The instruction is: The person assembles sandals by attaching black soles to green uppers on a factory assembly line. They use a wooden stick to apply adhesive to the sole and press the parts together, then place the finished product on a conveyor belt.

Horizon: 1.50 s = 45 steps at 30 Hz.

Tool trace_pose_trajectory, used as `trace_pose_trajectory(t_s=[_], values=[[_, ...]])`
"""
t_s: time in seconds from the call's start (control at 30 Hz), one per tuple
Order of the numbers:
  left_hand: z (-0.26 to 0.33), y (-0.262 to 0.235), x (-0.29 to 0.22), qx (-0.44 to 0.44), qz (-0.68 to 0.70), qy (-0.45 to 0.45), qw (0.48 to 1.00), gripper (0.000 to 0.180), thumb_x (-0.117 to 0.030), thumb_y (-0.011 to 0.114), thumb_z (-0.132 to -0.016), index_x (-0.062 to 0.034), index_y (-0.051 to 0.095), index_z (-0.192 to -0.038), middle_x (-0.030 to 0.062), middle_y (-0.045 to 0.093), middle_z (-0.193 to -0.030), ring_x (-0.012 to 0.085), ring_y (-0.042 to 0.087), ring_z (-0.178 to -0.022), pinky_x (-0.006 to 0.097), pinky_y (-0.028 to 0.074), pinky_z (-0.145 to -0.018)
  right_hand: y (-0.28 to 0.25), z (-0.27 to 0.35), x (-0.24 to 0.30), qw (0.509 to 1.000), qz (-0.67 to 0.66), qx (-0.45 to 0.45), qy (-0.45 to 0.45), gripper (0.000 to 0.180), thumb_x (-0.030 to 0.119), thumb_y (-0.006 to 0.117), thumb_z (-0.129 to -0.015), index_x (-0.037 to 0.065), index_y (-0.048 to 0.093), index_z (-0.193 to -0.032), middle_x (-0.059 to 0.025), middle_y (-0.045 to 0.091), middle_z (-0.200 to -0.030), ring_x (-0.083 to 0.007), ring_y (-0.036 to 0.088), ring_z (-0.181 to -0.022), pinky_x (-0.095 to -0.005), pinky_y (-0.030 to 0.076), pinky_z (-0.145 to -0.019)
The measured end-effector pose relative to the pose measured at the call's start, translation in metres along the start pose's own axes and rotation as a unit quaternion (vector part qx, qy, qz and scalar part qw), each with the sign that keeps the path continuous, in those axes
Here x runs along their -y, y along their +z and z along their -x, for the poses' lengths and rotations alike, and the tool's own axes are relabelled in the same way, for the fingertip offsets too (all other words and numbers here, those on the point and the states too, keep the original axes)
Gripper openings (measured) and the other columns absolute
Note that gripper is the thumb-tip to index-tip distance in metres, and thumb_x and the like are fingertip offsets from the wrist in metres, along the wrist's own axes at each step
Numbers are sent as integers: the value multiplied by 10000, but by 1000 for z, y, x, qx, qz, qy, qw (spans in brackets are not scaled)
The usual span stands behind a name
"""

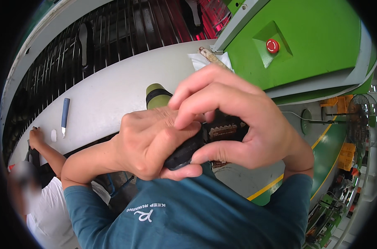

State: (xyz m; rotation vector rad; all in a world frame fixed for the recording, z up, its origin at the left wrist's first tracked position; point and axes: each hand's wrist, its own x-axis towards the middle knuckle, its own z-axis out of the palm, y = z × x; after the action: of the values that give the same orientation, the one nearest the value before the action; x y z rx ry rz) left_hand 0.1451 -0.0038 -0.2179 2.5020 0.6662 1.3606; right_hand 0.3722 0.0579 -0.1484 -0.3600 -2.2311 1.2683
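Note:
In front of my chest I hold a black, rounded piece (186,152) that looks like one end of a shoe sole; the hands cover much of it. My left hand (149,139) is wrapped round it, with fingers above and below. From the other side my right hand (234,120) curves over, its thumb pressed to the piece's edge and its index finger bent down near the left knuckles. Whether the right fingers pinch something small at the edge is hidden. Just beyond my left hand lies an olive-green cylinder (157,96) with a black band.
A blue-handled knife (65,114) and a small white scrap (54,135) lie on the white worktop (109,93). Beyond runs a roller conveyor (126,31) with dark soles. A green machine (309,45) with a red button stands at right. Another person (51,207) works at left.

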Motion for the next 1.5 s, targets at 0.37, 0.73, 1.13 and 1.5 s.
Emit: trace_pose_trajectory(t_s=[0.37, 0.73, 1.13, 1.5], values=[[12, -5, 10, -13, 12, -30, 999, 590, -485, 786, -926, 22, 644, -1194, 193, 776, -999, 323, 781, -839, 386, 621, -721, 17, -2, -31, 997, -58, -26, -46, 468, 127, 911, -831, 19, 708, -1238, -129, 724, -1228, -271, 692, -1147, -385, 553, -995], [12, -9, 9, -29, -12, -29, 999, 471, -354, 756, -861, 63, 707, -1075, 177, 763, -908, 310, 774, -765, 375, 627, -658, 20, -8, -43, 993, -94, -16, -73, 492, 108, 901, -832, 6, 728, -1282, -156, 756, -1232, -294, 733, -1138, -390, 572, -997], [-1, -14, 22, -84, -6, -74, 994, 414, -309, 640, -966, 88, 704, -1062, 223, 768, -907, 353, 790, -788, 398, 634, -716, 27, -20, -48, 993, -91, -66, -45, 398, 115, 808, -948, -9, 684, -1306, -147, 739, -1220, -247, 722, -1138, -372, 559, -1018], [18, -4, 48, -184, 45, -121, 975, 607, -486, 487, -994, 73, 658, -1158, 224, 780, -980, 303, 786, -804, 362, 616, -719, 36, -40, -72, 981, -178, -69, -19, 518, 182, 759, -982, -39, 617, -1428, -166, 685, -1393, -259, 651, -1294, -422, 473, -1149]])
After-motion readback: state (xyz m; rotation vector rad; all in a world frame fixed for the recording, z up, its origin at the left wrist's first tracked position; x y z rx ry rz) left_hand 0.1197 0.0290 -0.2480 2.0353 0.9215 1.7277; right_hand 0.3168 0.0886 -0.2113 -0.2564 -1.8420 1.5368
